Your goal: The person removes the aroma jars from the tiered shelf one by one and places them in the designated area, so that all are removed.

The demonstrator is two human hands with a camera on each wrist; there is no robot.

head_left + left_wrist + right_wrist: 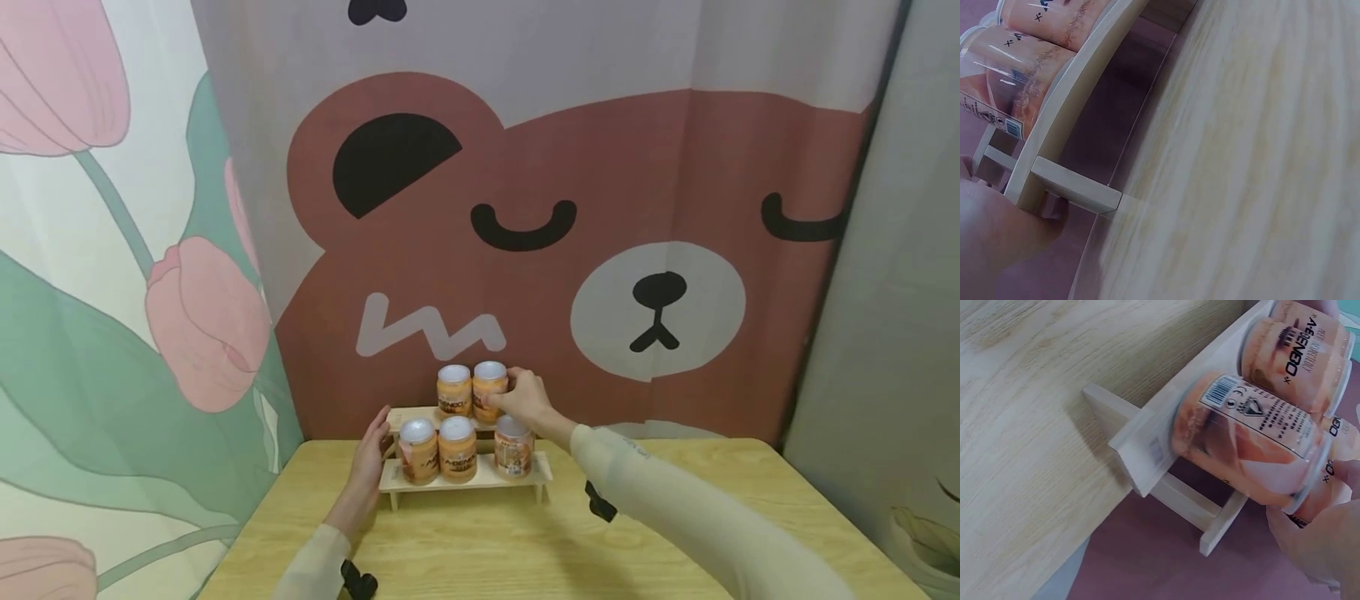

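Note:
A two-step wooden rack (pixel 487 477) holds orange jars with white lids. My right hand (pixel 534 400) grips the right-hand jar (pixel 489 387) on the upper step, thumb in front and fingers round its far side. Next to that jar stands another upper jar (pixel 453 397). Three jars occupy the lower step: one at the left (pixel 417 457), one beside it (pixel 457 454), and one at the right (pixel 513 457) after a gap. My left hand (pixel 366 462) holds the rack's left end; in the left wrist view its thumb reaches behind the rack's leg (pixel 1079 184).
The rack stands near the back edge of a light wooden table (pixel 465 550). Behind it hangs a curtain (pixel 615 167) with a bear print, and a tulip-printed curtain (pixel 172 467) hangs at the left. A leafy plant (pixel 926 537) shows at the far right.

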